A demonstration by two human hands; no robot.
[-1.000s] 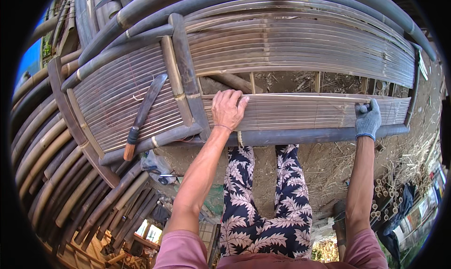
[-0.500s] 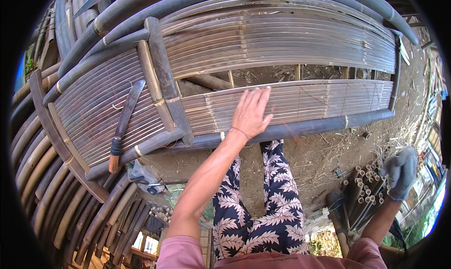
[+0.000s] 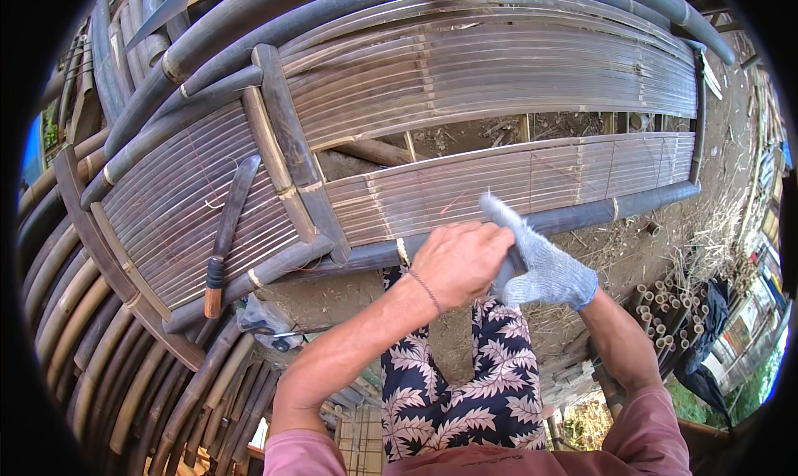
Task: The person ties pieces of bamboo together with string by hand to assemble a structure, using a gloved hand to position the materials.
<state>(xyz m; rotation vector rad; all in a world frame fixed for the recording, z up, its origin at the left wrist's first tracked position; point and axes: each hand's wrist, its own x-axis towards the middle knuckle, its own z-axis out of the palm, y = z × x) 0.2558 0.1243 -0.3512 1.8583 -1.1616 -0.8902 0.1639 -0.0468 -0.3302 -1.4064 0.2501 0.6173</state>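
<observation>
My bare left hand (image 3: 460,262), with a thin band at the wrist, is curled closed against the gloved fingers in front of my body. What its fingers grip, if anything, is hidden. On my right hand (image 3: 544,264) is a light grey knitted glove; its fingers are stretched out and the thumb stands apart. Both hands are over the near edge of a bamboo frame, close to its dark front pole (image 3: 573,217). Beyond them lies a panel of thin bamboo slats (image 3: 532,172) laced with reddish thread.
A knife (image 3: 232,226) with a wooden handle rests on the left slatted panel (image 3: 166,202). Bent bamboo poles (image 3: 91,343) are stacked at the lower left. Cut bamboo tubes (image 3: 665,314) stand at the right, near a dark cloth (image 3: 706,343). A saw blade (image 3: 166,10) shows at the upper left.
My left hand has lifted from the slats, drawn nearer my body and curled closed. From the far right, my gloved right hand has swung inward to meet it.
</observation>
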